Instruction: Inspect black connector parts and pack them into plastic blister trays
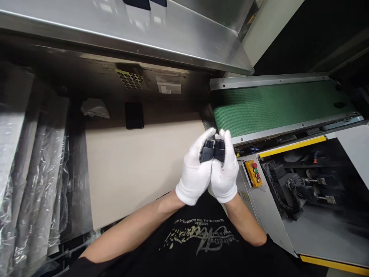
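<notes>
Both hands wear white gloves and are cupped side by side in front of my chest, touching each other. My left hand (196,169) is closed around a small stack of dark flat pieces (206,151), their glossy edges facing up. A similar stack of dark flat pieces (219,150) sits in my right hand (226,173), with the fingers wrapped along its outer side. The two stacks lie close together between the palms. What exactly the pieces are, I cannot make out. A single black flat rectangular piece (134,115) lies on the beige board (138,165) to the left.
A green conveyor belt (276,104) runs off to the right. Below it are a yellow button box (253,174) and an open machine bay (311,184). Plastic-wrapped sheets (34,161) stand at the left. A steel shelf (115,27) crosses above, with dark pieces on it.
</notes>
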A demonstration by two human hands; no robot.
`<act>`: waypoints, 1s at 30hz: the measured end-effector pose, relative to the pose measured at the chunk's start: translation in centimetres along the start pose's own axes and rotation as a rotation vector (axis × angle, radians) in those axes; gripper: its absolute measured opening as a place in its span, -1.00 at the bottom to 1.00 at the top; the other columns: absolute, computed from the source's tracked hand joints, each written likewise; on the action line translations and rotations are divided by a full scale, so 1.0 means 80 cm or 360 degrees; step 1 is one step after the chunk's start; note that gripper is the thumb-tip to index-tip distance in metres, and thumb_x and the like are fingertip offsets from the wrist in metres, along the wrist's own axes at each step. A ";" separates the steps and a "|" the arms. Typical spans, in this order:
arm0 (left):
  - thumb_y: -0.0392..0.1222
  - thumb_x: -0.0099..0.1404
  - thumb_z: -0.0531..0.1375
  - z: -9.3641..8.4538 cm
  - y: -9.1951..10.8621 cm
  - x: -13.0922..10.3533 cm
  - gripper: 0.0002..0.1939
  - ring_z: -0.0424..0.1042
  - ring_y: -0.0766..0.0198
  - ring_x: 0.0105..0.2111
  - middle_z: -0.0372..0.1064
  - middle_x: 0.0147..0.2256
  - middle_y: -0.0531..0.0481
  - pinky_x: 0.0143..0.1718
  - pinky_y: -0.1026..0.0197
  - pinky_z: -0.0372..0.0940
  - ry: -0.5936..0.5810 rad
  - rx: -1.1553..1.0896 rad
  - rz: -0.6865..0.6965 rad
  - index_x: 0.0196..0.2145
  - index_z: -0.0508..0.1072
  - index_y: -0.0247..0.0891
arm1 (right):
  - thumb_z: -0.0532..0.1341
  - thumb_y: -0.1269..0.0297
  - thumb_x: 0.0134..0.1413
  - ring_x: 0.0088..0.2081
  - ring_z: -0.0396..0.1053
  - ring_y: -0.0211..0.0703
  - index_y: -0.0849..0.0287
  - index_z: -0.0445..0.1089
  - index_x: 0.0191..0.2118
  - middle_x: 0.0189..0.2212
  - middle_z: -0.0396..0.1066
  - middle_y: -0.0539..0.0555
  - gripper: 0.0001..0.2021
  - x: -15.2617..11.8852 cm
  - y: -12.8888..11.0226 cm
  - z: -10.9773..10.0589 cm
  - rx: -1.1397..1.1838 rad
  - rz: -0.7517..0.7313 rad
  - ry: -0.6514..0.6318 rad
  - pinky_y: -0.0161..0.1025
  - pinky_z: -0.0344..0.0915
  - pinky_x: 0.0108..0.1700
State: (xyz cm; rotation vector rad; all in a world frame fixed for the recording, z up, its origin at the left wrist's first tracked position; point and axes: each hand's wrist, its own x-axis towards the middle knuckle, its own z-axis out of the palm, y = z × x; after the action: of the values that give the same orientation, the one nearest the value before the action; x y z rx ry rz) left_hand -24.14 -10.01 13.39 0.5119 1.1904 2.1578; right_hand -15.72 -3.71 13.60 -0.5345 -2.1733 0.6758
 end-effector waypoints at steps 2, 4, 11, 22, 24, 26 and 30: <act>-0.39 0.23 0.37 0.000 -0.003 0.003 -0.48 0.39 -0.07 0.29 0.49 0.20 -0.02 0.50 -0.12 0.13 0.0046 -0.0039 -0.0090 0.12 0.59 -0.06 | 0.13 0.40 0.36 0.44 0.26 0.12 -0.02 0.08 0.53 0.45 0.24 0.13 -0.31 0.000 0.000 0.001 0.0038 0.0080 -0.0037 0.19 0.20 0.50; -0.44 0.16 0.35 -0.002 -0.007 0.006 -0.44 0.37 -0.09 0.31 0.49 0.20 -0.03 0.51 -0.13 0.09 0.0052 -0.0092 -0.0160 0.10 0.60 -0.08 | 0.12 0.40 0.36 0.44 0.26 0.09 0.00 0.10 0.53 0.44 0.26 0.14 -0.33 -0.003 0.005 0.002 0.0069 0.0132 -0.0050 0.17 0.18 0.51; -0.23 0.27 0.29 -0.030 -0.043 0.007 -0.44 0.29 -0.05 0.38 0.40 0.30 -0.08 0.41 -0.16 0.24 -0.0139 -0.0712 -0.0875 0.23 0.50 -0.09 | 0.22 0.23 0.38 0.35 0.38 -0.02 0.03 0.36 0.38 0.33 0.42 0.15 -0.50 -0.031 0.055 0.005 0.0228 0.0472 -0.0074 0.10 0.29 0.44; -0.26 0.02 0.58 -0.057 0.022 -0.003 -0.37 0.52 -0.12 0.10 0.56 0.07 -0.10 0.31 -0.21 0.36 -0.0253 0.0296 -0.0086 0.08 0.64 -0.04 | 0.55 0.31 -0.05 0.04 0.59 0.06 -0.01 0.50 0.19 -0.04 0.62 0.10 -0.38 0.006 -0.001 -0.047 0.0625 0.0434 0.0055 0.14 0.55 0.19; -0.20 -0.05 0.63 -0.058 0.021 -0.003 -0.35 0.54 -0.10 0.04 0.57 0.03 -0.11 0.27 -0.21 0.40 -0.0212 0.0265 -0.0121 0.03 0.65 -0.06 | 0.55 0.30 -0.05 0.03 0.59 0.05 0.00 0.51 0.16 -0.06 0.62 0.09 -0.39 0.007 -0.004 -0.044 0.0643 0.0438 0.0056 0.13 0.55 0.20; -0.15 -0.06 0.64 -0.059 0.014 -0.005 -0.37 0.54 -0.08 0.02 0.56 0.01 -0.11 0.24 -0.20 0.42 -0.0183 0.0236 -0.0134 0.00 0.64 -0.07 | 0.55 0.30 -0.05 0.03 0.58 0.04 0.01 0.51 0.16 -0.06 0.61 0.10 -0.40 0.003 -0.004 -0.039 0.0661 0.0441 0.0056 0.11 0.55 0.20; -0.17 0.00 0.62 -0.062 0.002 -0.012 -0.42 0.53 -0.05 0.06 0.55 0.03 -0.10 0.26 -0.17 0.41 -0.0130 0.0241 -0.0110 0.00 0.63 -0.06 | 0.52 0.31 -0.02 0.02 0.58 0.04 0.03 0.49 0.16 -0.05 0.61 0.11 -0.42 -0.007 -0.001 -0.033 0.0633 0.0481 0.0056 0.11 0.56 0.18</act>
State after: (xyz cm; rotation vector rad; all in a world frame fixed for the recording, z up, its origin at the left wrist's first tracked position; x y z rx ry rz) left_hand -26.42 -13.81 10.91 0.6085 1.3132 1.9800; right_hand -13.36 -3.29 14.77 -0.6580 -1.8714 1.2193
